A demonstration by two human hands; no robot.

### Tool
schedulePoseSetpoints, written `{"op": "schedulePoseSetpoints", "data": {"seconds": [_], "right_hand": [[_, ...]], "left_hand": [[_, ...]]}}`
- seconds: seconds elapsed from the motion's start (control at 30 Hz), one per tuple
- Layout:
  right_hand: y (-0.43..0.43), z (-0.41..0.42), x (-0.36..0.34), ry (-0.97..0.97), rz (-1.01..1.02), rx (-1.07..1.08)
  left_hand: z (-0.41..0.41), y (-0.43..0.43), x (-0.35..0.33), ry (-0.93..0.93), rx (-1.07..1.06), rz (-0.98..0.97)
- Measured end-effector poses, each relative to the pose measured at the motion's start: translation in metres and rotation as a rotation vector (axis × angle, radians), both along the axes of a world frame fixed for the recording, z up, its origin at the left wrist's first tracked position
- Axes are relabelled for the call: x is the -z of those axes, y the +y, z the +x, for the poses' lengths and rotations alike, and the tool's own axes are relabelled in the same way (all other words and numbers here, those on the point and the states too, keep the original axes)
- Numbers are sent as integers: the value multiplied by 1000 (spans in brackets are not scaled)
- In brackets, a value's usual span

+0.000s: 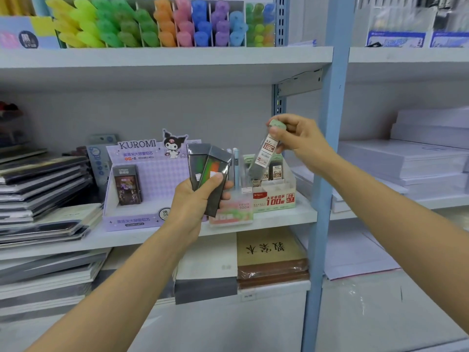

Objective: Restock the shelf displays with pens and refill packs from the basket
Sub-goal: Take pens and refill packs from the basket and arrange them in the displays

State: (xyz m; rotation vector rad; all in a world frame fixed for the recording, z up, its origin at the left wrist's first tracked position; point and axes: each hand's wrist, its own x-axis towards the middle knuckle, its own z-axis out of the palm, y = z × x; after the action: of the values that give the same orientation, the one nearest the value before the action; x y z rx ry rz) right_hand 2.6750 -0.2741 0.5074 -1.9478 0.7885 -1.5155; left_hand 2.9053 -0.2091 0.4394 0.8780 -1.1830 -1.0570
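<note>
Fingertips [275,130] of the right hand [297,138] pinch the green cap of a lead refill tube [266,152]. The tube hangs tilted, its lower end just above the green 2B 0.7 display box [275,200], where matching tubes stand. The step in hand looks like slotting this tube in. The next move likely calls for righting it and lowering it into a free compartment without knocking its neighbours. The left hand [195,203] grips two dark pen packs [209,174] in front of the Fruit Soda pen stand [232,212], beside the Kuromi display [142,179]. The basket is out of view.
</note>
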Motion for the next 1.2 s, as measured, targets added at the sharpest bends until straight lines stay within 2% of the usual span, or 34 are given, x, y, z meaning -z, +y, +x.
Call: {"op": "schedulePoseSetpoints", "data": {"seconds": [0.13, 0.33, 0.5, 0.67, 0.83, 0.9, 1.0, 1.07, 1.13, 1.2], "right_hand": [[-11, -12, 6, 144, -28, 70], [-27, 3, 19, 155, -71, 146], [-36, 19, 27, 355, -42, 239], [-42, 29, 30, 264, -51, 361], [-48, 36, 41, 401, -100, 476], [-50, 37, 45, 393, -71, 501], [-43, 37, 43, 361, -74, 494], [-30, 40, 36, 249, -112, 423], [-13, 46, 28, 101, -35, 215], [3, 54, 22, 95, 92, 14]], "left_hand": [[-2, -4, 2, -4, 15, 18], [0, -7, 4, -54, 55, -11], [10, -10, 8, -63, 53, -26], [15, -10, 9, -52, 84, -21], [18, -10, 11, -48, 100, -25], [19, -9, 12, -51, 102, -25], [21, -7, 13, -44, 106, -26], [21, -5, 12, -40, 104, -26], [21, -4, 11, -38, 103, -28], [19, -2, 10, -37, 106, -33]]}}
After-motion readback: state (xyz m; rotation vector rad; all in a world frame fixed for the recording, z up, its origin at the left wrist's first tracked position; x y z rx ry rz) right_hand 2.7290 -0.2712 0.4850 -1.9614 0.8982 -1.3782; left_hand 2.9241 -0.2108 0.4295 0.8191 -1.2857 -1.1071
